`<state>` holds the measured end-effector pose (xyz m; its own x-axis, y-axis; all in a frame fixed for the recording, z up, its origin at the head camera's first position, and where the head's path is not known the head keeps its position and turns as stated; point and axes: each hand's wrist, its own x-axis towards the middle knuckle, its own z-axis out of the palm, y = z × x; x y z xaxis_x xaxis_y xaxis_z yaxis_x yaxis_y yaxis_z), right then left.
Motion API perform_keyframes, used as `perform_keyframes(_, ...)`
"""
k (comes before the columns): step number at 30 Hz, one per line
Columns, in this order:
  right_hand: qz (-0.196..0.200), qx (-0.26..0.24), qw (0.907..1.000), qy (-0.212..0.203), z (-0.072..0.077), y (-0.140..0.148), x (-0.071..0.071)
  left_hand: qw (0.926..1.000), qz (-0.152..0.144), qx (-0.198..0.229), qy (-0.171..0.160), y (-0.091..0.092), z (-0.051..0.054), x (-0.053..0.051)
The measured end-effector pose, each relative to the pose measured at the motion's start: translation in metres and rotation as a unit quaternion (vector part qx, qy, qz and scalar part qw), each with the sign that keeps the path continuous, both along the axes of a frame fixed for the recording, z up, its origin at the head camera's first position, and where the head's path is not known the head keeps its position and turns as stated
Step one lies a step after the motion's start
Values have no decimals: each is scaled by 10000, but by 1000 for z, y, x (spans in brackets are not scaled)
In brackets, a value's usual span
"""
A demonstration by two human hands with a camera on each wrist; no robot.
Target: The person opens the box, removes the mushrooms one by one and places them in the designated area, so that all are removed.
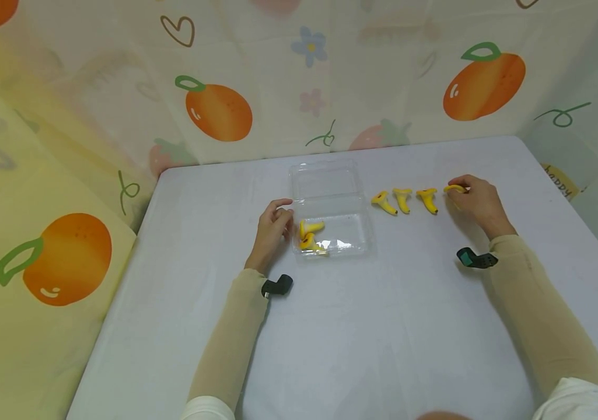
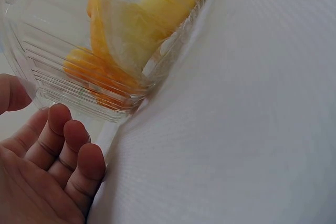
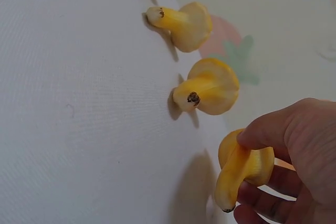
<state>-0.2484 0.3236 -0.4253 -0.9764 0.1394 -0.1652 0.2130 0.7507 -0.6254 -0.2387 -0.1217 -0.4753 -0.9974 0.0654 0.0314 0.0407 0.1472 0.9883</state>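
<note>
My right hand (image 1: 479,201) pinches a yellow toy mushroom (image 3: 235,169) between thumb and fingers, its dark-tipped stem pointing down, just above the table. Left of it, three more yellow mushrooms (image 1: 427,200) lie in a row on the cloth. A clear plastic clamshell box (image 1: 348,227) lies unfolded, its lid (image 1: 325,179) laid back behind the base. Two yellow mushrooms (image 1: 311,228) are in the base's left side. Beside that left wall is my left hand (image 1: 272,230), fingers loosely bent and fingertips at the box edge; whether they press on it is hard to tell.
A white cloth covers the table (image 1: 362,332). Behind its back edge hangs a curtain (image 1: 277,70) printed with oranges and flowers, and a yellowish curtain (image 1: 31,192) hangs at the left. Dark wrist cameras (image 1: 277,286) sit on both sleeves.
</note>
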Motion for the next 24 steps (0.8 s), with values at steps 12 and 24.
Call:
perform_keyframes(12,-13,-26,10000,-6,-6,-1,3,10000,-47,48,52,0,0,-1)
perform_keyframes(24,220,-24,9996,-152,-6,0,5,10000,-37,85,18,-1,0,0)
